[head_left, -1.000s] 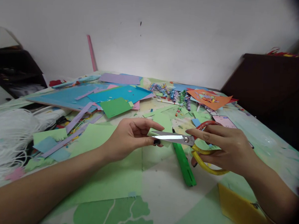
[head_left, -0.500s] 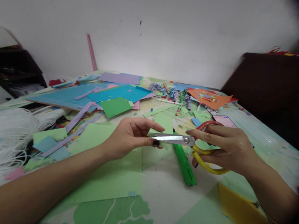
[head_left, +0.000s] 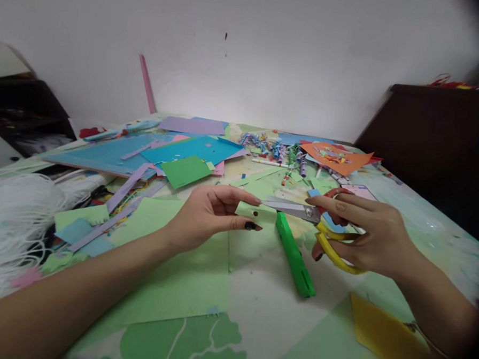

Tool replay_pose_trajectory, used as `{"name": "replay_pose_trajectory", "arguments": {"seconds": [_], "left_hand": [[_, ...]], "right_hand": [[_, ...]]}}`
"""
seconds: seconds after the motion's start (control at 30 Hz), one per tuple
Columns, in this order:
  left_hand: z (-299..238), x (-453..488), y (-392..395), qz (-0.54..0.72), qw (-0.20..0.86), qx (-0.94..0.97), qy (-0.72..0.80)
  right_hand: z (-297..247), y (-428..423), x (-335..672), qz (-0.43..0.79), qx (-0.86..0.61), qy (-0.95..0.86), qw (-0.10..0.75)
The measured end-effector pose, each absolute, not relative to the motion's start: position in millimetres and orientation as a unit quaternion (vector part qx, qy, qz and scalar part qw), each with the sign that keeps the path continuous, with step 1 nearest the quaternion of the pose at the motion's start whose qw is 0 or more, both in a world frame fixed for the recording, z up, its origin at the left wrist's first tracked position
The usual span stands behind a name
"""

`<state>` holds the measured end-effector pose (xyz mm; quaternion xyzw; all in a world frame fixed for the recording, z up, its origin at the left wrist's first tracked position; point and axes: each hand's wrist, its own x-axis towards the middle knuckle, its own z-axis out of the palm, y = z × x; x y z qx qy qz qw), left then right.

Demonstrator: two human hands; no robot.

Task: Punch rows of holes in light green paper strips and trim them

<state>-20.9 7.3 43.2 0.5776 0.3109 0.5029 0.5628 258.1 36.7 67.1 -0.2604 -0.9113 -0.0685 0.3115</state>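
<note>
My left hand [head_left: 209,215] pinches a small piece of light green paper [head_left: 257,211] between thumb and fingers, above the table. My right hand [head_left: 365,231] grips scissors [head_left: 302,210] with yellow and red handles, fingers through the loops. The steel blades point left, their tip at the top edge of the green piece, close to my left fingertips. A green marker-like tool [head_left: 295,255] lies on the table just below the scissors.
Large light green sheet [head_left: 170,272] lies under my left forearm. Blue sheets [head_left: 144,153], a dark green square [head_left: 186,170], purple strips and curled paper bits [head_left: 273,146] crowd the far table. An orange sheet [head_left: 337,158], a phone [head_left: 361,194], white cord [head_left: 8,215] at left, yellow sheet [head_left: 387,337] front right.
The scissors have drawn back to the right and lifted slightly; the blades, which lay across the green piece, now only reach its top edge. My left hand holds almost still.
</note>
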Motion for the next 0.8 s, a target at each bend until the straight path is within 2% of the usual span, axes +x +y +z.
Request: {"name": "replay_pose_trajectory", "arguments": {"seconds": [0.3, 0.8], "left_hand": [[46.6, -25.6, 7.7, 0.505, 0.519, 0.601, 0.339], [46.5, -26.9, 8.4, 0.491, 0.516, 0.611, 0.345]], "right_hand": [[65.4, 40.6, 264.0, -0.109, -0.252, -0.925, 0.264], [70.5, 40.8, 264.5, -0.182, -0.212, -0.921, 0.269]]}}
